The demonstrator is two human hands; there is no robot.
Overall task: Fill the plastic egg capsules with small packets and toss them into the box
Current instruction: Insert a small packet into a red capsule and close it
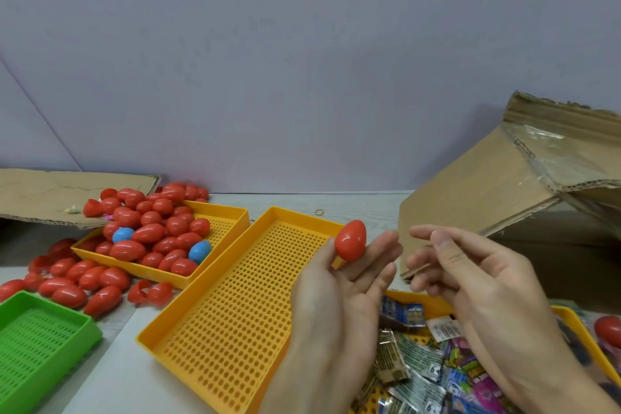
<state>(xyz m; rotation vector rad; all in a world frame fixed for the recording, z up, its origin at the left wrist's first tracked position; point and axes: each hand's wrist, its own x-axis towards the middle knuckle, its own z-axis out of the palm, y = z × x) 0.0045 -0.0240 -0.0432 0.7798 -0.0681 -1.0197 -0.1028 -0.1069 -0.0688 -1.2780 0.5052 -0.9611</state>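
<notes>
A closed red egg capsule (350, 240) lies on the fingertips of my left hand (339, 282), which is palm up with the thumb at the egg's lower left. My right hand (470, 276) hovers just to its right, fingers loosely curled, holding nothing. Below both hands a yellow tray (571, 329) holds several small foil packets (423, 363). A cardboard box (524, 191) stands at the right with its flap raised. More red eggs and two blue ones (153, 239) fill a yellow tray (232, 215) at the back left.
An empty perforated yellow tray (235, 306) lies in the middle. A green tray (37, 343) sits at the front left. Loose red eggs and an open capsule (149, 292) lie on the table. A cardboard sheet (50, 195) leans at the far left. Another red egg (608, 329) is at the right edge.
</notes>
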